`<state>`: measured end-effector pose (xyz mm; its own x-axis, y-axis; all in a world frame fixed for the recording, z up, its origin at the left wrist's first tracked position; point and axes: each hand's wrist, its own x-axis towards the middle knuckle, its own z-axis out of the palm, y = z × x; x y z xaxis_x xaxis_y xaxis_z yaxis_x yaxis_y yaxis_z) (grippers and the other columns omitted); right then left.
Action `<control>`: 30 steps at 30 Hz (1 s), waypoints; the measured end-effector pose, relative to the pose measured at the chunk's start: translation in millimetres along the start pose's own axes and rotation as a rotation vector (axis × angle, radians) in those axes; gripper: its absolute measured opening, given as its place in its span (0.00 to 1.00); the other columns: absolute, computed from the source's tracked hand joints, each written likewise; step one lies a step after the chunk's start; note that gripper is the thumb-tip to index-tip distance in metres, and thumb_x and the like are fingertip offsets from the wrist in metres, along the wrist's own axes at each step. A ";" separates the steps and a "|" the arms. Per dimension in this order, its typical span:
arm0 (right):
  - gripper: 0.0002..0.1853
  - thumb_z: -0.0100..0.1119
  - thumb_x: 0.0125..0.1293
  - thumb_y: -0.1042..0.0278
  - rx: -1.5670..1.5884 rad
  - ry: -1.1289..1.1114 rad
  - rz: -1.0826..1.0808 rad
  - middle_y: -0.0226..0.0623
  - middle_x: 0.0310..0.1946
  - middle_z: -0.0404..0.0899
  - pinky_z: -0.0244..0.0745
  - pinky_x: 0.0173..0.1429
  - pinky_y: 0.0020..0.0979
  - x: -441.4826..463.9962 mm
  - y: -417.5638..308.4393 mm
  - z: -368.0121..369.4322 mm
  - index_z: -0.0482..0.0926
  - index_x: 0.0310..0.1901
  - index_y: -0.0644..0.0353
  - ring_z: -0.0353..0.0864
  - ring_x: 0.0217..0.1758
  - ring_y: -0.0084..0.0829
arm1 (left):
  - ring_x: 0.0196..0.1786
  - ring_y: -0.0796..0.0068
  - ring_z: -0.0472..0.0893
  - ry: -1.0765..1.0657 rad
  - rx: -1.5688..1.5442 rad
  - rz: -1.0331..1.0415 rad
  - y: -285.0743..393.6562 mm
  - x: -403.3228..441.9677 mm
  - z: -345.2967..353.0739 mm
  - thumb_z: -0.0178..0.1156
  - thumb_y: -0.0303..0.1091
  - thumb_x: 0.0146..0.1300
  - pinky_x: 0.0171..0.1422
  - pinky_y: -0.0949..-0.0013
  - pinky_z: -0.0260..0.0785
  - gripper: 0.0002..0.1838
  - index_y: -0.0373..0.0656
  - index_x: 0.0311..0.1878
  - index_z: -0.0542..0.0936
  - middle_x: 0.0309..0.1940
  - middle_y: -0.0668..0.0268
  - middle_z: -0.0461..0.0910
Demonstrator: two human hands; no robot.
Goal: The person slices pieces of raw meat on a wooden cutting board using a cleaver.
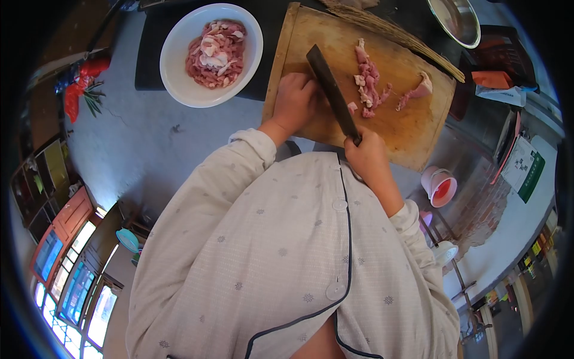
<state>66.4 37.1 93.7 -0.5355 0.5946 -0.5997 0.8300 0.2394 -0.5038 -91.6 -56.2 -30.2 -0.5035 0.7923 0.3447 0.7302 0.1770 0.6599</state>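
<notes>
My right hand (368,152) is closed round the handle of a cleaver (332,87), whose dark blade slants up and left over the wooden cutting board (400,134). On the board's left part rests my left hand (295,102), fingers curled beside the blade. Whatever lies under those fingers is hidden. Right of the blade, strips of raw meat (369,81) form an upright row, with a small scrap at its lower left. A separate piece of meat (417,91) with a pale end lies farther right.
Left of the board stands a white bowl (170,63) heaped with cut raw meat (215,54). Bundled dry stalks (394,33) run along the board's far edge. A metal basin (472,36) sits at the upper right. Below the board on the right is a pink bucket (427,179).
</notes>
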 end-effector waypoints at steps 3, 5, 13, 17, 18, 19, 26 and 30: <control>0.12 0.54 0.58 0.70 -0.007 0.029 -0.023 0.63 0.34 0.80 0.74 0.48 0.51 8.0 -14.0 2.5 0.81 0.38 0.69 0.79 0.43 0.62 | 0.44 0.50 0.75 -0.010 -0.002 -0.001 -1.7 -0.5 -0.5 0.63 0.26 0.48 0.51 0.52 0.67 0.09 0.43 0.35 0.79 0.35 0.57 0.75; 0.11 0.54 0.58 0.70 0.007 0.076 -0.071 0.64 0.33 0.80 0.75 0.48 0.51 24.6 -18.4 11.8 0.81 0.36 0.70 0.80 0.42 0.62 | 0.44 0.49 0.75 0.000 -0.002 0.009 -4.5 -1.8 1.1 0.62 0.26 0.48 0.50 0.52 0.68 0.09 0.43 0.35 0.79 0.35 0.57 0.75; 0.14 0.58 0.59 0.69 0.019 0.133 -0.138 0.57 0.30 0.81 0.76 0.40 0.43 45.9 -8.1 25.3 0.83 0.46 0.64 0.83 0.35 0.54 | 0.42 0.50 0.75 0.012 0.003 0.015 -1.5 -1.3 2.9 0.63 0.28 0.46 0.47 0.51 0.68 0.10 0.44 0.35 0.79 0.35 0.57 0.75; 0.11 0.58 0.59 0.69 0.087 0.108 -0.060 0.59 0.28 0.79 0.75 0.39 0.45 -1.6 10.4 22.7 0.82 0.41 0.66 0.81 0.34 0.57 | 0.41 0.51 0.75 0.027 0.021 0.020 -5.9 -1.7 5.2 0.63 0.29 0.44 0.46 0.52 0.67 0.10 0.45 0.34 0.80 0.35 0.58 0.76; 0.11 0.58 0.59 0.69 0.057 0.122 -0.086 0.60 0.27 0.79 0.75 0.39 0.45 0.8 7.4 24.2 0.82 0.39 0.66 0.81 0.33 0.57 | 0.41 0.51 0.75 0.046 0.009 0.035 -6.5 -1.5 4.4 0.63 0.30 0.44 0.46 0.52 0.67 0.10 0.45 0.33 0.80 0.35 0.59 0.76; 0.10 0.58 0.60 0.69 0.029 0.136 -0.106 0.60 0.27 0.78 0.75 0.38 0.45 3.9 2.3 25.6 0.82 0.38 0.67 0.81 0.33 0.58 | 0.41 0.51 0.75 0.040 0.008 0.038 -6.3 -2.5 3.3 0.63 0.29 0.44 0.46 0.52 0.67 0.10 0.45 0.33 0.80 0.35 0.59 0.76; 0.13 0.56 0.57 0.71 0.147 0.048 -0.136 0.55 0.26 0.81 0.77 0.40 0.43 88.8 -35.6 18.1 0.82 0.40 0.70 0.84 0.33 0.52 | 0.43 0.52 0.76 -0.004 -0.039 0.032 -0.1 -3.8 -1.5 0.65 0.28 0.49 0.48 0.52 0.67 0.08 0.45 0.34 0.80 0.36 0.60 0.77; 0.12 0.60 0.61 0.67 0.394 -0.037 -0.045 0.37 0.23 0.81 0.76 0.33 0.32 88.2 -23.4 -8.0 0.81 0.39 0.69 0.83 0.26 0.29 | 0.44 0.53 0.77 -0.008 -0.044 0.043 -0.8 -6.2 -2.3 0.65 0.27 0.51 0.50 0.53 0.67 0.07 0.45 0.35 0.80 0.37 0.61 0.79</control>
<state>0.9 90.0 57.6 -0.5813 0.5602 -0.5901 0.6862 -0.0522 -0.7255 -90.1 -62.5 -31.3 -0.4679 0.8034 0.3683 0.7301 0.1165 0.6734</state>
